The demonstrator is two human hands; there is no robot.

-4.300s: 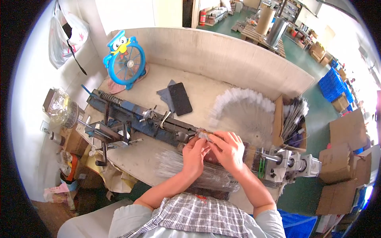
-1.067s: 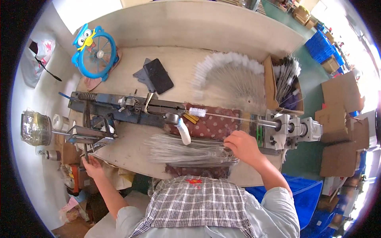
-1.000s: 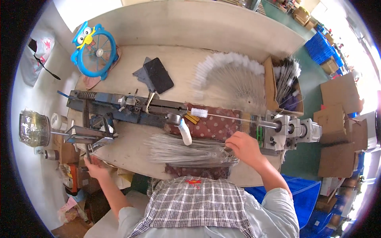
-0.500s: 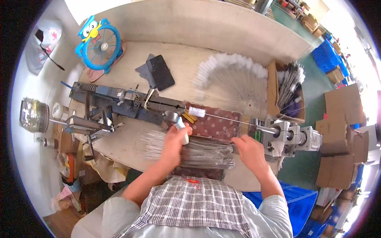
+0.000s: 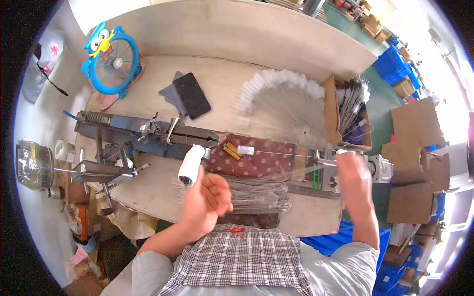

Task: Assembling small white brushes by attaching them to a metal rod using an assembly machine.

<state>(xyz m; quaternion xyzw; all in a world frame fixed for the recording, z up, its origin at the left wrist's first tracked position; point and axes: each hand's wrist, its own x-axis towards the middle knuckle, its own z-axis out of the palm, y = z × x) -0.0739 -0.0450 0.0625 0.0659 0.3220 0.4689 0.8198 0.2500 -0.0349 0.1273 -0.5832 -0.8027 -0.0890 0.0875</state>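
Already the left hand (image 5: 206, 201), loosely curled, seemingly empty, had released the white handle (image 5: 191, 164), thus probably free, left of the dotted cloth (image 5: 266, 165); the right hand (image 5: 354, 181), its grip unclear from blur, had moved right of the cloth, over which the brush (image 5: 245, 150) lay

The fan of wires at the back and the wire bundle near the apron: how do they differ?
The fan spreads in an arc; the bundle lies gathered, wires roughly side by side. The fan has white tips; none show on the bundle, though the left hand hides part. Both are many thin, greyish wires.
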